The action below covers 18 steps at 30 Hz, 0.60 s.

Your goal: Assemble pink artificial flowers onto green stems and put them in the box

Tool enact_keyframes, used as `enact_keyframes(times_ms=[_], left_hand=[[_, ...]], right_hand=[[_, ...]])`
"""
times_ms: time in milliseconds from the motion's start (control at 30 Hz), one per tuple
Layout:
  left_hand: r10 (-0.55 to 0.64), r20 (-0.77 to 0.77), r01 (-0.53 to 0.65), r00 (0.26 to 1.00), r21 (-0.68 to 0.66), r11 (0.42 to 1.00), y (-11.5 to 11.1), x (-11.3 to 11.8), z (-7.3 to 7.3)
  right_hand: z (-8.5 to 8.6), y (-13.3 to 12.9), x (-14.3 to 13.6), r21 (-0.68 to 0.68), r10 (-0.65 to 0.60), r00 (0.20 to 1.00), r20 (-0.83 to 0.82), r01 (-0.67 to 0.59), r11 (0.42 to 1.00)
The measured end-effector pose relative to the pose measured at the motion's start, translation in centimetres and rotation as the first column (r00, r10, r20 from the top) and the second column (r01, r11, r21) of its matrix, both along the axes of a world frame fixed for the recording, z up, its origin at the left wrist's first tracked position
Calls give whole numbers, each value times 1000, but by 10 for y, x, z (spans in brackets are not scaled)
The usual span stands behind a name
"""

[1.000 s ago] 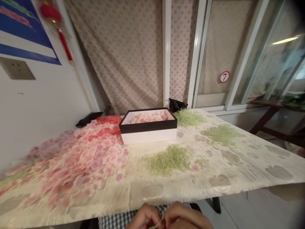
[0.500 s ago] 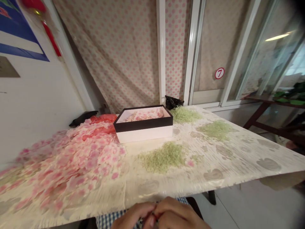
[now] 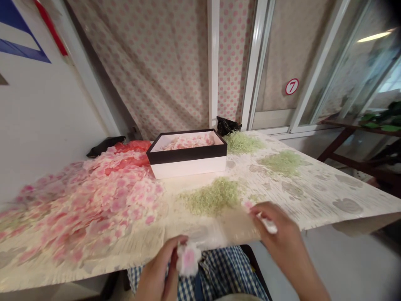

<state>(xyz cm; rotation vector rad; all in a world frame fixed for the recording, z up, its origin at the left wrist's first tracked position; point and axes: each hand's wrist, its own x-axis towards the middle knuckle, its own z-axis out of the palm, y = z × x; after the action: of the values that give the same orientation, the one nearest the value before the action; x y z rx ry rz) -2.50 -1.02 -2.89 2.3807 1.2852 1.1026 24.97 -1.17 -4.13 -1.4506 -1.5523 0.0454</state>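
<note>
My left hand [image 3: 161, 271] is low at the table's near edge and pinches a small pink-and-white fabric flower [image 3: 188, 258]. My right hand [image 3: 278, 234] is raised over the near right part of the table, beside the closest pile of small green pieces [image 3: 213, 197]; something small and pale [image 3: 270, 226] shows between its fingers, blurred. A broad heap of pink petals [image 3: 94, 205] covers the table's left side. A black-rimmed white box [image 3: 187, 156] with pink flowers inside stands further back.
The table [image 3: 313, 196] has a pale leaf-patterned plastic cover. Two more green piles [image 3: 283, 161] [image 3: 242, 143] lie at the back right, with a black bag [image 3: 228, 125] behind. A red bag [image 3: 133, 147] lies left of the box. A white wall borders the left.
My hands, earlier together below the table edge, have parted. The right hand has risen over the table near the green pile; the left now holds the pink flower in view.
</note>
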Motion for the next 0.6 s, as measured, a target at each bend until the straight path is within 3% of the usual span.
enact_keyframes(times_ms=[33,67,167,267,367,600], left_hand=[[46,-8,-46,999,22,999,6,-1,0],[94,-7,-93,996,44,995,13,-1,0],[198,-29,-194,980,97,976,40,7,-2],[248,-195,-222,949,147,964,66,19,-5],[250,-304,-201,919,183,962,80,26,-10],[282,-254,-210,925,275,938,78,26,-17]], right_hand=[[-6,9,12,34,-145,989,29,144,989],[-13,17,23,48,-199,977,82,196,979],[-31,35,35,47,-145,974,173,139,989],[-41,39,29,64,-140,976,167,130,989],[-42,38,23,94,-157,979,133,145,985],[-31,33,14,194,-198,977,-73,209,959]])
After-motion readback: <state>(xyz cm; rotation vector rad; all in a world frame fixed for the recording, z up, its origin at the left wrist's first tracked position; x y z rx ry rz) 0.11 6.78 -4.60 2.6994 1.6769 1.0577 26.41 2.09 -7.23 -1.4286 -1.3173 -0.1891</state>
